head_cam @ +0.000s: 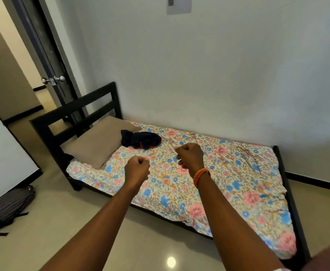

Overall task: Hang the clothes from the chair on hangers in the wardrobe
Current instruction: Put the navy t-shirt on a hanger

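So far nothing in view suggests the hanging has begun: neither the chair nor the wardrobe shows in the head view, no hanger is visible, and both hands are empty. The bed (228, 173) fills most of the scene, set against the pale wall (199, 65), with its floral sheet spread to the edges and a dark headboard (78, 110) at the left end. Beside the headboard stands the open door (48, 55) with its metal knob (53, 80). A tan pillow (97, 143) lies at the head of the bed, and just beside it, touching its edge, sits a crumpled dark garment (140, 139) with a bit of red showing. Whether that bundle belongs to the clothes meant for hanging cannot be told, since it lies on the bed and not on a chair. A dark bag (9, 204) rests on the tiled floor (62, 222) at the left.

Both forearms reach forward over the near edge of the bed. The left hand (136, 169) is balled into a fist and grips nothing. The right hand (189, 157), with an orange band (201, 175) at the wrist, is likewise clenched and empty, held slightly higher and near the left one without touching it. The whole task looks to be still ahead: finding the clothes, then the hangers.
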Tool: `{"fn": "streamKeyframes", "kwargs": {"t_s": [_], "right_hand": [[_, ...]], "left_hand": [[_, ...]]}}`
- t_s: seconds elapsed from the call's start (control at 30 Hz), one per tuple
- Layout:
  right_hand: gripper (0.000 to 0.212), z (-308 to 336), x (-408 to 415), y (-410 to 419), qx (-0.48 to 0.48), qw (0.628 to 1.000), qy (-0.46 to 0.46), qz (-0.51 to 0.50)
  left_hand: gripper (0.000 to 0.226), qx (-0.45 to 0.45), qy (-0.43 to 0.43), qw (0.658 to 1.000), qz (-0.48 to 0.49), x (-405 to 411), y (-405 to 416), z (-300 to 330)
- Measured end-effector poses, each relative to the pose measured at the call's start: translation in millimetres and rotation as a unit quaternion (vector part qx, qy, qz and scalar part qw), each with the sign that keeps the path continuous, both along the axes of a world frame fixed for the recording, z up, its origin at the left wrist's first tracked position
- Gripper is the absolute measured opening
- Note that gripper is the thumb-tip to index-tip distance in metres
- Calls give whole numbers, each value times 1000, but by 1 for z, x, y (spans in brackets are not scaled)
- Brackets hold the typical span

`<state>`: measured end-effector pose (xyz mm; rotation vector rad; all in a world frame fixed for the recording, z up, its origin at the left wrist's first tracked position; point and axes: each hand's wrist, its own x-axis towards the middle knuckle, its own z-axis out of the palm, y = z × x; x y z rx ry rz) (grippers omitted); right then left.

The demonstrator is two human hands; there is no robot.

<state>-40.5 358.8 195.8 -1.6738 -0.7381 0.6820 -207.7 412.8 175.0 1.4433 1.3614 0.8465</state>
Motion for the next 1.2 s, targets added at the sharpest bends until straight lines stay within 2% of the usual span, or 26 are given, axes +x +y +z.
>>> {"fn": "streamKeyframes", "kwargs": {"t_s": [0.3,0.5,0.6,0.73,0.87,0.93,1.0,1.07,1.13,1.2], "right_hand": [[20,-55,52,199,-56,998,5,2],[13,-134,84,386,-120,993,-1,-1],[10,-193,99,500,-174,985,12,0],[18,-277,117,624,-253,967,9,21],[37,-374,142,737,-293,951,-49,82],[55,-420,150,783,-293,947,-70,108],[78,-457,156,817,-310,934,-108,141],[92,-490,160,845,-318,921,-143,174],[97,-517,165,867,-319,910,-168,204],[80,-529,172,882,-341,888,-210,225]], "left_hand": [[11,-28,56,998,12,54,211,-53],[5,-58,110,992,-10,91,405,-141],[17,-96,133,986,-14,111,521,-200],[32,-110,193,974,-44,134,646,-277],[48,-98,221,969,-52,163,761,-370],[65,-67,249,964,-72,177,802,-417],[85,-10,328,934,-138,186,831,-461],[94,91,455,867,-180,186,854,-503],[85,162,537,809,-175,182,875,-535],[57,235,555,783,-155,177,888,-546]]}}
